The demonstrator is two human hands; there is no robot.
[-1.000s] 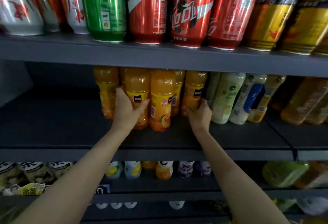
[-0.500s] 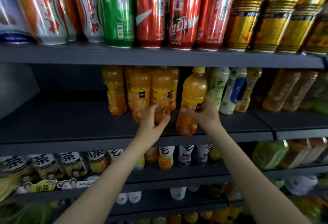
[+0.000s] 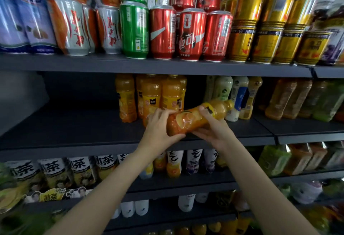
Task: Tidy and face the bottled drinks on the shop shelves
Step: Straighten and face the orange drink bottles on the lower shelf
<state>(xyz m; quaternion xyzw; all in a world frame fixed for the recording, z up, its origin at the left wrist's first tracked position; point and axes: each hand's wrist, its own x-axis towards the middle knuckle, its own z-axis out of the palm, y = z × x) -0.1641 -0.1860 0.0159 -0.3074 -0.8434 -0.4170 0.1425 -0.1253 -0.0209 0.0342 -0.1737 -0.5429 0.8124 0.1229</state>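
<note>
An orange juice bottle (image 3: 195,117) lies almost sideways in front of the middle shelf (image 3: 74,143), its cap end pointing up to the right. My left hand (image 3: 158,132) grips its base end and my right hand (image 3: 212,132) grips its middle from below, thumb on the label. Behind it several more orange juice bottles (image 3: 150,97) stand upright on the shelf. Pale green and white bottles (image 3: 223,89) stand to their right.
Cans fill the top shelf: red cola cans (image 3: 191,35), a green can (image 3: 135,30), gold cans (image 3: 260,43). The middle shelf's left half holds nothing. Tea-coloured bottles (image 3: 290,97) stand at the right. Iced-tea bottles (image 3: 54,173) line the shelf below.
My right hand has pulled one orange bottle off the shelf and tipped it sideways. My left hand has left the standing bottles and taken hold of its base.
</note>
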